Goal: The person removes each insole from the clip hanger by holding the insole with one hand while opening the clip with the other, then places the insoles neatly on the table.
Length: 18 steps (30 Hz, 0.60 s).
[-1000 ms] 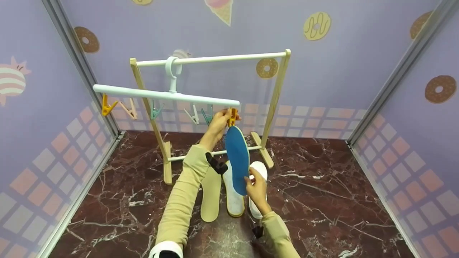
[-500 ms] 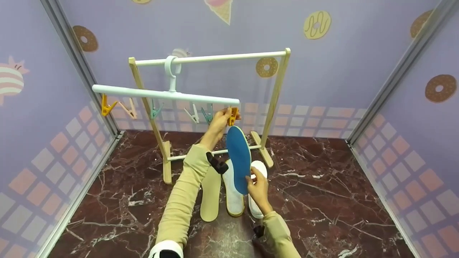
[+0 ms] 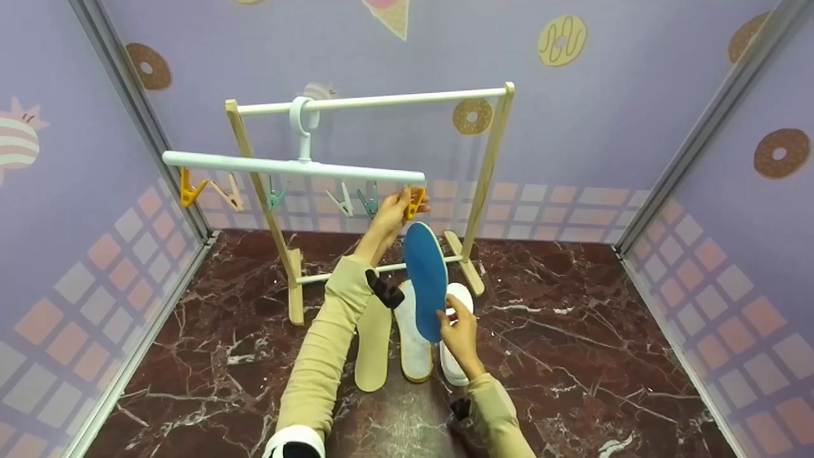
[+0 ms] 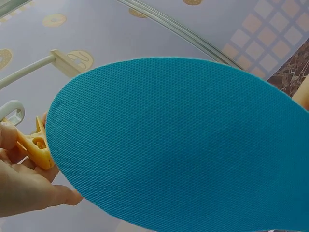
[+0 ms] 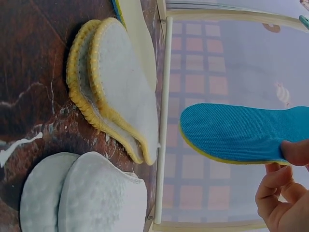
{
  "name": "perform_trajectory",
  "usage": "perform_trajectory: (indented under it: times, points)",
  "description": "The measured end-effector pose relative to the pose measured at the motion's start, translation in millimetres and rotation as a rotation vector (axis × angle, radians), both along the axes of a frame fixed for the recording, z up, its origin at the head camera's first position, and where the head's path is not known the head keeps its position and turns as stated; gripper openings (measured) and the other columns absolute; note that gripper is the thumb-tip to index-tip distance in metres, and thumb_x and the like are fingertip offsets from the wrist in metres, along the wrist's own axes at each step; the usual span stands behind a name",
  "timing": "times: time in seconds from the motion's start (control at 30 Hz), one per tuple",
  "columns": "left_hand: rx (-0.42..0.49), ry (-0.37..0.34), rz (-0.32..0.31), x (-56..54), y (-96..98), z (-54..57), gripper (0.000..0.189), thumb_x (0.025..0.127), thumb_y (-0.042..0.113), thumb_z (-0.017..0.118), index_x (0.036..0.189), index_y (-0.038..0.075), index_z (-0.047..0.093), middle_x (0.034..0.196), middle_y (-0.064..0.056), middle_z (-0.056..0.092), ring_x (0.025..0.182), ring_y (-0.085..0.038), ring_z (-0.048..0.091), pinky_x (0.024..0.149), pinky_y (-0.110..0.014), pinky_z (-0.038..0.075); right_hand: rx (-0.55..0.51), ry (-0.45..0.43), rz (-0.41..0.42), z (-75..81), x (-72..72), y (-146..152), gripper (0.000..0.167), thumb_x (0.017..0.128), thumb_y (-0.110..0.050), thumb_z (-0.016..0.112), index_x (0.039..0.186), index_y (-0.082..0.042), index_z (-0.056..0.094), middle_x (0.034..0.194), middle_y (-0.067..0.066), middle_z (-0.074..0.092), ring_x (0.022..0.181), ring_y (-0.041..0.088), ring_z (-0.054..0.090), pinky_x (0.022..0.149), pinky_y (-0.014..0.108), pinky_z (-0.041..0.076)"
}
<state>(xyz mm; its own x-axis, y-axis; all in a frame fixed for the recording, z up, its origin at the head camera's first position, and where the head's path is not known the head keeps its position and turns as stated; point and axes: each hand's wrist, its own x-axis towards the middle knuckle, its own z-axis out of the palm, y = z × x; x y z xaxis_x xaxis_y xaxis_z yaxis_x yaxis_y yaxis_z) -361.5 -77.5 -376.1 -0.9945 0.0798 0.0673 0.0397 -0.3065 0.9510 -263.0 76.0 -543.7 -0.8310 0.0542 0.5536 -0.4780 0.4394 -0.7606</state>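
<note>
My right hand (image 3: 459,331) pinches the lower edge of a blue insole (image 3: 427,280) between thumb and fingers, holding it upright in the air. Up at the right end of the white hanger (image 3: 356,170), my left hand (image 3: 393,213) grips an orange-yellow clothespin (image 3: 415,202). The insole's top edge sits just below this clothespin, a small gap between them in the head view. From the left wrist, the insole's blue mesh face covers much of the view, with the clothespin (image 4: 39,145) among my fingers. Thumb on the mesh, my right hand (image 5: 287,193) shows at the right wrist view's edge.
Several other clothespins hang along the bar, an orange one (image 3: 189,187) at the far left. The hanger hooks on a wooden rack (image 3: 496,152). On the marbled surface lie a beige insole (image 3: 372,350), yellow-trimmed insoles (image 5: 128,67) and white insoles (image 5: 104,193).
The clothespin's two legs have spread further apart in my left hand. The blue insole has shifted slightly to the right, away from directly beneath the clothespin, still in my right hand.
</note>
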Motion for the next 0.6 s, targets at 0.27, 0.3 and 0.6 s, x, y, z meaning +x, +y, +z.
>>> perform_trajectory:
  times: [0.27,0.3,0.6]
  points:
    - [0.074,-0.007,-0.025,4.1,1.0,1.0,0.040,0.097,0.027,0.028,0.127,0.005,0.044,0.115,-0.014,0.053,0.089,-0.019,0.056,0.074,-0.029,0.037,-0.016,0.000,0.013,0.4,-0.6,0.6,0.026,0.070,0.008,0.063,0.093,-0.005,0.063,0.078,0.012,0.065,0.054,0.013,0.056,0.047,0.019,0.044]
    - [0.076,-0.006,-0.023,4.5,1.1,0.9,0.040,0.098,0.027,0.028,0.128,0.006,0.043,0.118,-0.016,0.052,0.094,-0.022,0.056,0.079,-0.033,0.038,-0.018,-0.003,0.015,0.3,-0.7,0.7,0.026,0.070,0.008,0.063,0.093,-0.005,0.063,0.078,0.012,0.065,0.054,0.013,0.056,0.047,0.019,0.044]
    - [0.088,-0.014,-0.020,9.1,-3.0,-10.9,0.043,0.098,0.024,0.029,0.138,0.007,0.026,0.133,-0.020,0.039,0.120,-0.037,0.044,0.105,-0.051,0.024,-0.030,-0.023,0.028,0.6,1.6,1.7,0.027,0.071,0.008,0.062,0.094,-0.006,0.063,0.078,0.013,0.065,0.054,0.019,0.058,0.046,0.021,0.044]
